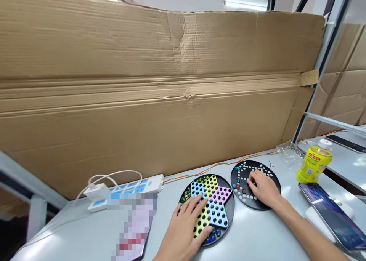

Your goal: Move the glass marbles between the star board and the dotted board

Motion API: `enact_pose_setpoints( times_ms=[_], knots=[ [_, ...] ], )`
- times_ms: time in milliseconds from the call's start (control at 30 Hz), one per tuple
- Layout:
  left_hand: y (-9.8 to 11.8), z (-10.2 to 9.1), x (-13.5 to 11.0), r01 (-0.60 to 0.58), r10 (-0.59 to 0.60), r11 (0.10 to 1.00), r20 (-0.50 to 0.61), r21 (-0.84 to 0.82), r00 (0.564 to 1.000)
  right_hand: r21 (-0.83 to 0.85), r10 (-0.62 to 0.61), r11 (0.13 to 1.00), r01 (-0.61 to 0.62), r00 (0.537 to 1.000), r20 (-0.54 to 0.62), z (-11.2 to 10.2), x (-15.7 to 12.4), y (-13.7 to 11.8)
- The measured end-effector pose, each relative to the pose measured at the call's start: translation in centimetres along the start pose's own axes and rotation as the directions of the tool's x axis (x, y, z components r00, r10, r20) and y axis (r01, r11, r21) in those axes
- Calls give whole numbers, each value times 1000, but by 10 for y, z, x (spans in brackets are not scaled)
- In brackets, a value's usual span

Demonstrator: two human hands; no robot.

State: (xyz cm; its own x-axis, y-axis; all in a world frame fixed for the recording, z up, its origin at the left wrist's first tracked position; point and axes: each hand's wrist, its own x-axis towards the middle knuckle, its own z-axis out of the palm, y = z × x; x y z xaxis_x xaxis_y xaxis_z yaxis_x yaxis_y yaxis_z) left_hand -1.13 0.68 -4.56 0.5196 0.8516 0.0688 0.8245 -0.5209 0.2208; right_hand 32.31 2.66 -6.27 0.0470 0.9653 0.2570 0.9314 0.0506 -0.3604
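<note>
My left hand (187, 223) lies with its fingers spread over the left part of a round Chinese checkers board (217, 208). This board has a star of yellow, pink and blue points full of holes, and blue marbles (213, 235) and green marbles (187, 192) sit in its black rim. To its right is a round black board with white dots (251, 164), on which a few blue and red marbles (236, 186) stand. Over its middle, my right hand (259, 184) is closed, fingertips bent down and together; anything between them is hidden.
A yellow drink bottle (314, 162) and a dark phone (334, 215) are at the right. Toward the left, a power strip (151, 184) with a white charger (97, 192) lies behind a blurred phone (137, 226). A cardboard wall (143, 131) closes off the table's back.
</note>
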Motion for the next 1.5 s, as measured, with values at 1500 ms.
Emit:
enact_pose_setpoints(
  times_ms=[1500],
  knots=[
    [62, -48, 18, 88, -140, 985, 390, 148, 910, 303, -197, 947, 110, 941, 275, 23, -48, -144]
  ],
)
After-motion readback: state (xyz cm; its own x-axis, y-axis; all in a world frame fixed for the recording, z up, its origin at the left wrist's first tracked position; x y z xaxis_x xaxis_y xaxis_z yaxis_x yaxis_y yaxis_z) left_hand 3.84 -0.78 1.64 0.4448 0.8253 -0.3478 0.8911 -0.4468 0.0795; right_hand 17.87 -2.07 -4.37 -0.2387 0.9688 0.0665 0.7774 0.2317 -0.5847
